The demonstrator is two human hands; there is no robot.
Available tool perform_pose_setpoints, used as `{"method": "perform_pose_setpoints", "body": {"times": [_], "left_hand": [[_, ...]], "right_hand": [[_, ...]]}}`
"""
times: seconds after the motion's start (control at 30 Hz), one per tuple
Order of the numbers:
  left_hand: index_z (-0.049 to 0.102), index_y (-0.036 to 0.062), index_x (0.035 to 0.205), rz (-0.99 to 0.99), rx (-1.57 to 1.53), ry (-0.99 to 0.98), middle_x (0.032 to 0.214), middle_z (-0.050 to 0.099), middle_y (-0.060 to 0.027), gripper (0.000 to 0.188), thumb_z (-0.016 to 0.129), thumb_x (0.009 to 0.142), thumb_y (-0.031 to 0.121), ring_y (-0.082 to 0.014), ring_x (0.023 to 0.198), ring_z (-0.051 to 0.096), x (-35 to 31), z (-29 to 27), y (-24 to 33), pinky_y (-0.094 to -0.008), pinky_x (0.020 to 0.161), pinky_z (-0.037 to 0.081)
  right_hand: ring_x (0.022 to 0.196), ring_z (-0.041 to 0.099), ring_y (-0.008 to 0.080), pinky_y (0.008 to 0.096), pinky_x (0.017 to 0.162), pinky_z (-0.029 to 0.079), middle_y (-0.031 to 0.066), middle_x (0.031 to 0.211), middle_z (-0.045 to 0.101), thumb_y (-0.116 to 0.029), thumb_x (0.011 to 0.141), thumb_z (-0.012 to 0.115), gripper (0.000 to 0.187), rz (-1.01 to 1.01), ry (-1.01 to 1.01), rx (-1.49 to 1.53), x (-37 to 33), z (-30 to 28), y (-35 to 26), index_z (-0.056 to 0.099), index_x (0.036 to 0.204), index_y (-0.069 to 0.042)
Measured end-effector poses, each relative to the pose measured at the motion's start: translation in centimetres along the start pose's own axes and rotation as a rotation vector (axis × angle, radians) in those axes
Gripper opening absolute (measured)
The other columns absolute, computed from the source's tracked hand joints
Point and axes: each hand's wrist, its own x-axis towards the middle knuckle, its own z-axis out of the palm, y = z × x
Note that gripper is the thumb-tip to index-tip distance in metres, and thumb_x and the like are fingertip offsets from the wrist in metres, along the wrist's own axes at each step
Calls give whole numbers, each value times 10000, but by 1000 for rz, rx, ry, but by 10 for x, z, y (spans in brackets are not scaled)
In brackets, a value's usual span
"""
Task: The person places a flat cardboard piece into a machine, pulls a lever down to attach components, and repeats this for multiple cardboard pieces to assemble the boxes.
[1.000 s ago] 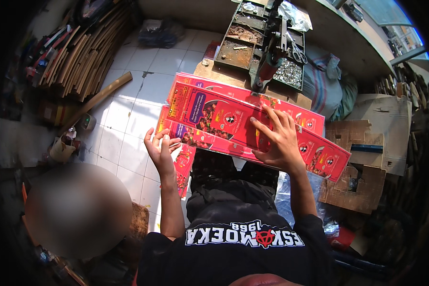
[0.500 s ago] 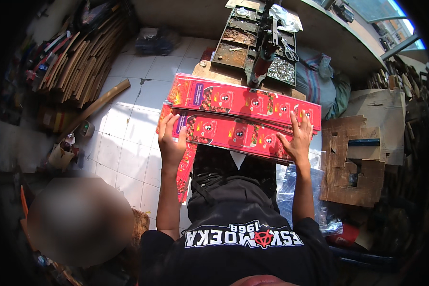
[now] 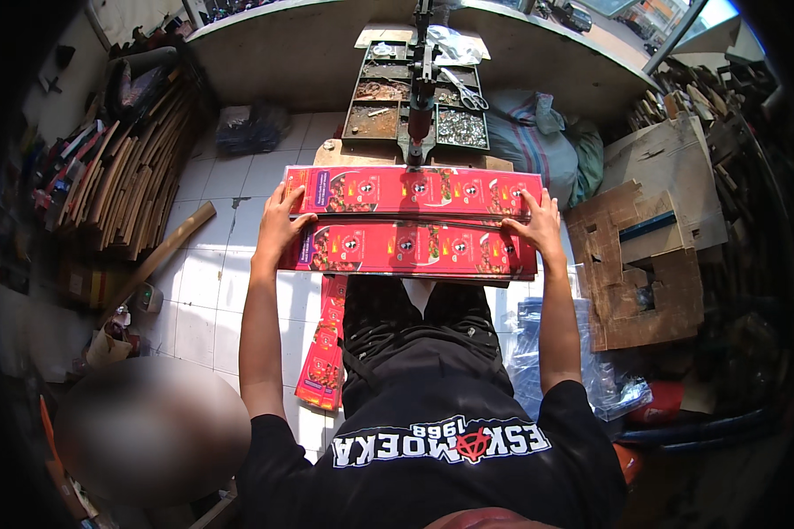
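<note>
Two layers of long red printed cardboard strips lie crosswise above my lap: a far strip (image 3: 388,189) and a near strip (image 3: 406,247), almost parallel. My left hand (image 3: 278,227) grips the left end of the far strip, fingers at its edge and thumb near the seam between the two. At the opposite end, my right hand (image 3: 540,227) holds the same strip, its thumb also by the seam. The far strip's long edge reaches the foot of a dark upright press (image 3: 421,115). Another red strip (image 3: 325,344) hangs down beside my left leg.
Behind the press sits a compartment tray (image 3: 375,121) with small metal pieces and scissors (image 3: 468,95). Stacked boards (image 3: 141,167) and a wooden pole (image 3: 172,251) stand left. Cut cardboard (image 3: 644,273) and clear plastic (image 3: 547,348) lie right. A blurred round shape (image 3: 150,432) is at lower left.
My hands have gone from the near strip to the ends of the far one. The strips now lie straighter and more level, and the whole view has shifted.
</note>
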Motion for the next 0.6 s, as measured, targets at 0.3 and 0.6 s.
{"method": "perform_pose_setpoints", "body": {"times": [0.3,0.6], "left_hand": [[585,130,1398,-18,-110,80,1484,455,-276,675,835,797,312,-446,1321,494,1,10,-3,-456,1095,428],[486,160,1478,-163,68,172,1598,271,-262,677,721,848,232,-448,1482,263,-20,17,35,-580,1194,230]], "right_hand": [[1396,380,514,553,1124,377,356,1557,283,-605,624,874,1032,-27,19,256,-8,10,13,490,1484,-184],[1491,213,481,686,1168,165,278,1607,251,-475,756,818,899,94,-9,76,-28,13,-32,440,1514,-176]]}}
